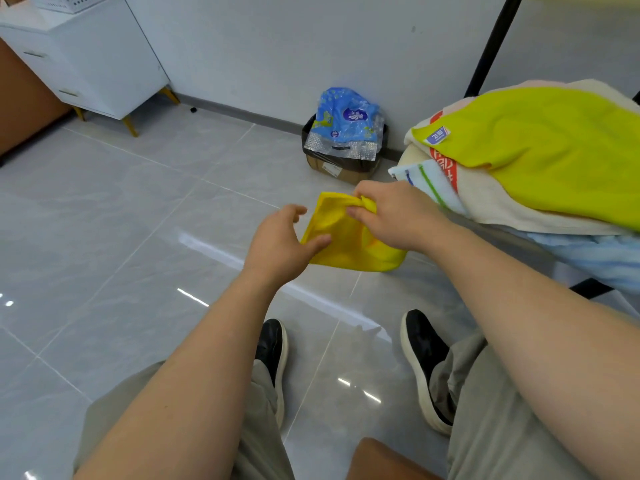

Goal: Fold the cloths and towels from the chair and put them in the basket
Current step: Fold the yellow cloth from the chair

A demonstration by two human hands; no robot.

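both bare forearms reached up from the bottom edge to the frame's centre. the right hand [391, 216] was curled, pinching the bunched top corner of a yellow cloth [349, 244] that hung above the tiled floor [138, 220]. the left hand [277, 242] was half open, fingers loosely bent, thumb touching the cloth's left edge. more towels [554, 150] lay piled at the right.
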